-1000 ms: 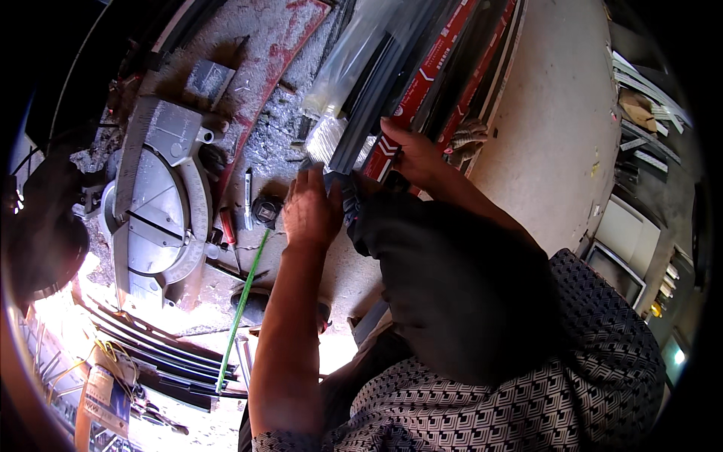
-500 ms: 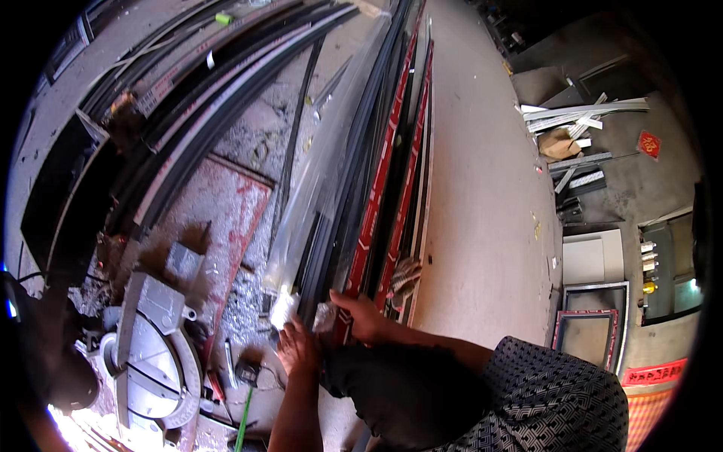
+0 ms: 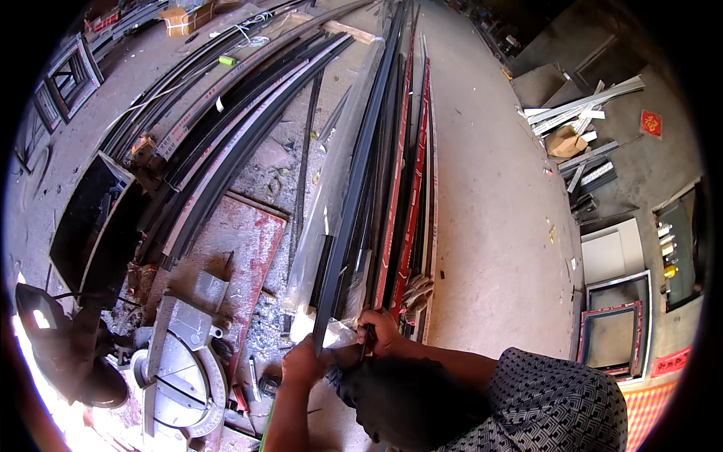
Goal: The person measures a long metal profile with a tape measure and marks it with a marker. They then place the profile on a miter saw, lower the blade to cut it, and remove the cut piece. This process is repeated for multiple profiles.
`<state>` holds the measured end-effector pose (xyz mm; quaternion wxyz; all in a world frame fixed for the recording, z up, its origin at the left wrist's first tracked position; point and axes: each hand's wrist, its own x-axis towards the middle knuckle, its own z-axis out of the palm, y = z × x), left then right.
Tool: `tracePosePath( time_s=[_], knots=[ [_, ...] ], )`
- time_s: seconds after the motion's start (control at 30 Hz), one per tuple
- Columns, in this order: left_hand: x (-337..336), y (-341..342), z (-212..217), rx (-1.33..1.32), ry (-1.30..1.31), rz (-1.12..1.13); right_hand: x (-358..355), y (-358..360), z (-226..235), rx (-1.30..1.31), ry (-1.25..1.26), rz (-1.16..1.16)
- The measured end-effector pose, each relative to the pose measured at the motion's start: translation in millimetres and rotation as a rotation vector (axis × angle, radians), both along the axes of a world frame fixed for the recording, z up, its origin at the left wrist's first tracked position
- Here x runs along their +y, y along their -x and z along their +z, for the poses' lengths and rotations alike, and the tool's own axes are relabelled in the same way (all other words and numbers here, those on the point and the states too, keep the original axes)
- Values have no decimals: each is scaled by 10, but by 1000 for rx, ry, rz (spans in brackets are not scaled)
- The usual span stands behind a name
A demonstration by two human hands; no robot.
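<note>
My left hand (image 3: 303, 365) is closed around the near end of a long dark grey profile (image 3: 348, 211). From there the profile runs away from me over the bundle. To its right, my right hand (image 3: 382, 333) is curled into a grip by the near ends of the strips; what lies inside its fingers is mostly hidden. Clear plastic wrapping (image 3: 324, 226) covers profiles left of the dark one. Beside my right hand lie red-and-white-faced profiles (image 3: 410, 218), with a work glove (image 3: 418, 292) resting on them.
A mitre saw (image 3: 181, 377) stands at the near left by a red-edged board (image 3: 252, 256) strewn with shavings. More long profiles (image 3: 248, 128) lie beyond it, next to a black bin (image 3: 90, 226). Framed panels (image 3: 614, 339) lean at the right.
My left hand has gone from the end of the plastic wrapping to a grip on the dark profile, which now lies over the wrapping. My right hand's fingers have curled in. The view has shifted.
</note>
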<state>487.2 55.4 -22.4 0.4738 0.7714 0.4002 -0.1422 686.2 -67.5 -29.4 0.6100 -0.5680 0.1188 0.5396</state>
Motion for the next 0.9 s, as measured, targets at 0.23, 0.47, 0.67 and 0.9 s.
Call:
tracePosePath(
  time_s=[0.23,0.47,0.67,0.9],
  knots=[
    [97,241,114,-393,220,71,124,-5,305,105,-101,-30],
    [123,318,383,-432,640,284,168,30,196,186,-160,-37],
    [129,474,282,-519,880,483,270,68,295,189,-170,12],
    [156,569,285,-516,962,511,419,99,356,151,-177,93]
  ],
)
